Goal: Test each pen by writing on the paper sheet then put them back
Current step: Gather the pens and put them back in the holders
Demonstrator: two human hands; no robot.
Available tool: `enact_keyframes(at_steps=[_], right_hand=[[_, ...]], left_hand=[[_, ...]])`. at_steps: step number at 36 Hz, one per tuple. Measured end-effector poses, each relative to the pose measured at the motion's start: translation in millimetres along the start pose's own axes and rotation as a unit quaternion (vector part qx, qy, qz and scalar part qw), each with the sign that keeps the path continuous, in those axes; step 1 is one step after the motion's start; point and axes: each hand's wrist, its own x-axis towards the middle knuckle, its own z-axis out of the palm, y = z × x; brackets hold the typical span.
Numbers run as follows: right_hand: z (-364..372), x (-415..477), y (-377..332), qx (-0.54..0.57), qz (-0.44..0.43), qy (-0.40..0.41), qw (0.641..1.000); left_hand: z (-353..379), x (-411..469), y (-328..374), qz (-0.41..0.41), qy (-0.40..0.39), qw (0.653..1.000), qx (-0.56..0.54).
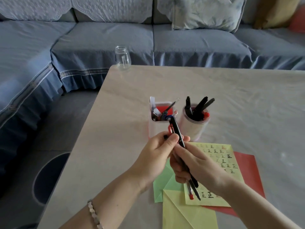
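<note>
In the lower middle, hands: our left hand [153, 156] pinches the upper barrel of a black pen [177, 131]. Our right hand [198, 164] curls round its lower part, bundled with a clear red-tipped pen [190, 194].
Pens' place: over the yellow sheet [231, 162], tips down; we cannot tell whether they touch it.
Handling: we judge them light, stiff and smooth, likely to slide against each other.
Where to hold: low on the barrel, one pen at a time.
Holders: square holder [151, 129] and round cup [191, 129] at centre frame, just above our hands, both holding pens.
</note>
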Motion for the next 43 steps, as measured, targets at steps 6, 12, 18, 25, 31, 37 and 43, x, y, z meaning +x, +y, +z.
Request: enact_keyframes(at_steps=[6,12,18,25,31,37,43], right_hand=[[-1,1,7,-0.044,-0.011,0.071,0.996],[-32,-1,15,-0.311,-0.102,0.290,0.899],[-55,-7,2,-0.322,-0.108,0.265,0.902],[-53,-2,-24,-0.216,-0.245,0.285,0.901],[-53,4,-39,-0.130,-0.361,0.328,0.863],[-66,13,-31,-0.189,-0.351,0.371,0.839],[-76,21,-19,-0.310,-0.393,0.398,0.769]], left_hand=[[15,1,-8,0.028,0.107,0.986,0.122],[17,12,-1,0.146,0.193,0.964,0.111],[12,26,33,0.293,0.183,0.938,0.035],[11,57,72,0.449,0.202,0.868,0.067],[-4,76,54,0.446,0.198,0.842,0.229],[-37,72,18,0.314,0.123,0.877,0.341],[-51,64,17,0.337,0.116,0.842,0.404]])
